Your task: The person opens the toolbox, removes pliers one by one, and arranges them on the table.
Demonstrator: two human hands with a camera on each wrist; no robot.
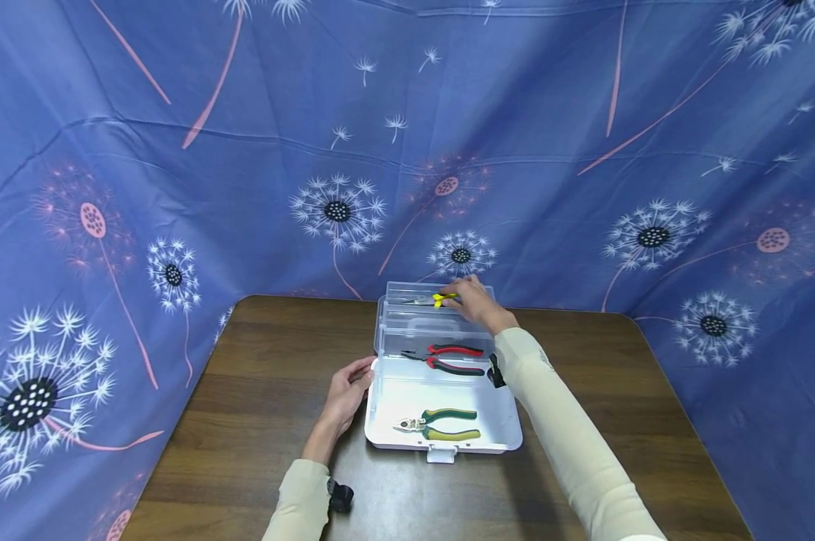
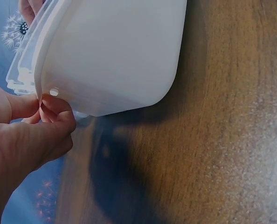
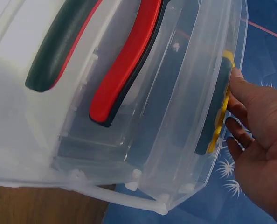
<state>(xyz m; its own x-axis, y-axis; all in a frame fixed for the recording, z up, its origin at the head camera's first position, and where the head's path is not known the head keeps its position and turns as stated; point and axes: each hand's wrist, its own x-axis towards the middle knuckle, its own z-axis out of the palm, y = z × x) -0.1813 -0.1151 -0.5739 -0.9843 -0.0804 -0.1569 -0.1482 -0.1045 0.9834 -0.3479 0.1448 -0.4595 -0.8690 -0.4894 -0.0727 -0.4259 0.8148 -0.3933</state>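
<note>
A white toolbox (image 1: 414, 391) with clear folding trays stands on the table. At its left side my left hand (image 1: 347, 391) pinches the rim between thumb and fingers, clearest in the left wrist view. Over the rear clear tray (image 1: 397, 289), my right hand (image 1: 477, 302) holds yellow-and-dark long-nose pliers (image 1: 437, 300) by the handles; the tray wall partly covers them in the right wrist view (image 3: 218, 109). Red-and-black pliers (image 1: 455, 366) lie with handles spread in the middle of the box. Green-and-yellow combination pliers (image 1: 451, 434) lie in the white bottom near the front.
The box's latch (image 1: 441, 454) hangs at its front edge. Around the box spreads a brown wooden table (image 1: 265, 406). A blue dandelion-print cloth (image 1: 549, 195) hangs close behind the table and along both sides.
</note>
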